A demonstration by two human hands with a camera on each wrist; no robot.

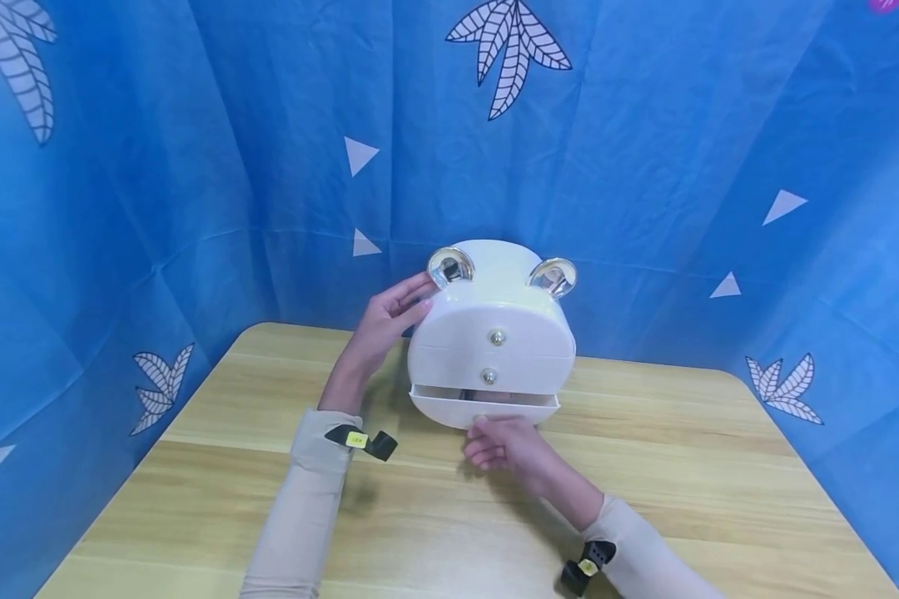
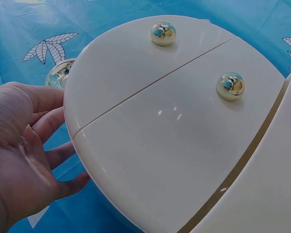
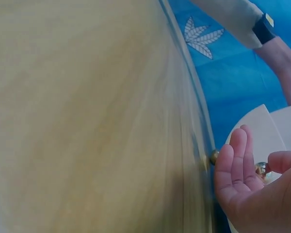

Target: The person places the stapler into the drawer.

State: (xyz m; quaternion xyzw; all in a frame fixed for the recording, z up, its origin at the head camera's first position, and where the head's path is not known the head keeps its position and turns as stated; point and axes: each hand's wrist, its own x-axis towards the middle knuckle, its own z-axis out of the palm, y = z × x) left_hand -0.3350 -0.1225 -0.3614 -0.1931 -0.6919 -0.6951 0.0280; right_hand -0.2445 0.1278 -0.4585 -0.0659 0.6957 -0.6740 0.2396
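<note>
A white oval drawer box (image 1: 494,308) with two gold ears stands upright on the wooden table (image 1: 682,466). Its front shows gold ball knobs (image 2: 163,33) on the upper drawers. The bottom drawer (image 1: 449,409) is slid out a little. My left hand (image 1: 397,312) lies against the box's left side with straight fingers (image 2: 48,121). My right hand (image 1: 487,433) is at the front of the bottom drawer, with fingers and thumb around its gold knob (image 3: 262,169). From the head view that knob is mostly hidden by the hand.
Blue cloth with white leaf and triangle prints (image 1: 195,166) walls in the table at the back and on both sides. The table's rounded edge (image 3: 194,97) runs close to the right hand. Both forearms wear beige sleeves with black wrist straps (image 1: 363,441).
</note>
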